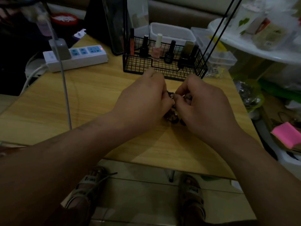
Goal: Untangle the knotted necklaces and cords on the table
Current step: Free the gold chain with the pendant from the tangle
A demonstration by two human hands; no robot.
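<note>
A dark knotted bundle of necklaces and cords (pixel 173 117) sits between my two hands, just above the wooden table (pixel 91 101). My left hand (pixel 143 103) has its fingers curled round the bundle's left side. From the right, my right hand (pixel 203 105) pinches the bundle near its top with curled fingers. Both hands meet over the middle of the table and hide most of the tangle; only dark beads and a few pale bits show in the gap.
A black wire basket (pixel 164 66) of nail polish bottles stands just behind my hands. A white power strip (pixel 76 57) with a charger cable lies at the back left. Clear plastic boxes (pixel 221 57) sit back right, and a pink block (pixel 286 134) lies off the table's right edge.
</note>
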